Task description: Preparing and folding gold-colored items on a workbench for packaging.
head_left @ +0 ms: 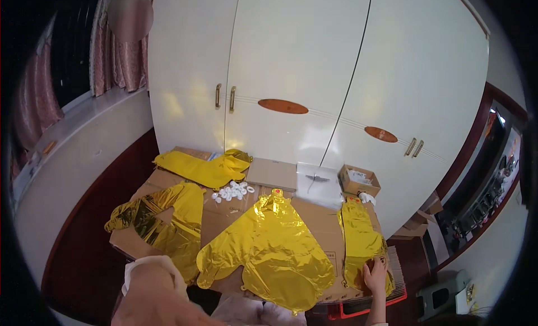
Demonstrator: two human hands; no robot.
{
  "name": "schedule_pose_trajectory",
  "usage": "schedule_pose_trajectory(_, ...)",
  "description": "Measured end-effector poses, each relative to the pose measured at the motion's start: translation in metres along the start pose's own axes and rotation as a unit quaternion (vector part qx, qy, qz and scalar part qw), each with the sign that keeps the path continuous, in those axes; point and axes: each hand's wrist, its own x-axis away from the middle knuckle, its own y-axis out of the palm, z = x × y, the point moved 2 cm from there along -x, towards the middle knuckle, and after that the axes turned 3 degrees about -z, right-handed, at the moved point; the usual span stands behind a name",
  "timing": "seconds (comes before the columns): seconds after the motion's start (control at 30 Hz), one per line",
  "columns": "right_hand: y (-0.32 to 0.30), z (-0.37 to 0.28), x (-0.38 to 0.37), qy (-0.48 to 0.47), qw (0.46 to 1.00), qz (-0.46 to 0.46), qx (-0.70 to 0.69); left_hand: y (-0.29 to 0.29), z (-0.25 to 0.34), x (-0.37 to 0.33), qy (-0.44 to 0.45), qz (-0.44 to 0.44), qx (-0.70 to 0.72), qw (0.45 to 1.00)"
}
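Note:
A flat gold foil balloon (283, 253) with a narrow top and a wide lower edge lies directly before me on the cardboard-covered table (227, 214). Off to the right, narrower gold foil balloons (358, 228) lie lengthwise, seemingly stacked. My right hand (376, 274) is at their near end, its fingers bent and closed on the foil. My left hand (154, 298) is large and blurred at the lower left, in front of another gold foil balloon (188, 228); its fingers cannot be made out. More gold foil (202, 169) lies at the back left.
Small white rings (232, 191) are heaped behind the middle balloon. Along the back stand a flat brown box (273, 173), a clear plastic sheet (316, 187) and an open carton (350, 186) of packets. A white cabinet (291, 57) rises behind. A grey stool (440, 295) stands right.

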Motion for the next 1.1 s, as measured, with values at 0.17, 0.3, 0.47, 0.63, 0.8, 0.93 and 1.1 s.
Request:
schedule_pose_trajectory(0.17,0.001,-0.019,-0.004,-0.031,0.999,-0.002,-0.027,0.003,0.021,0.033,-0.092,-0.168,-0.112,0.975)
schedule_pose_trajectory(0.3,-0.043,-0.058,0.005,-0.135,0.987,0.049,0.071,-0.048,0.008,0.094,-0.272,-0.148,-0.148,0.939)
schedule_pose_trajectory(0.47,-0.18,-0.265,0.02,-0.378,0.781,-0.108,-0.485,-0.181,-0.055,0.173,-0.603,0.187,-0.41,0.658)
schedule_pose_trajectory(0.63,-0.235,-0.335,0.031,-0.555,0.513,-0.247,-0.607,-0.268,-0.087,0.316,-0.658,0.11,-0.601,0.439)
schedule_pose_trajectory(0.8,-0.214,-0.369,0.017,-0.6,0.484,-0.322,-0.551,-0.3,-0.11,0.388,-0.634,0.157,-0.631,0.417)
schedule_pose_trajectory(0.93,-0.187,-0.41,-0.003,-0.584,0.608,-0.314,-0.437,-0.304,-0.106,0.428,-0.609,0.246,-0.627,0.418)
schedule_pose_trajectory(1.1,0.003,-0.516,-0.168,-0.483,0.744,-0.384,-0.257,-0.289,-0.103,0.435,-0.58,0.296,-0.622,0.435)
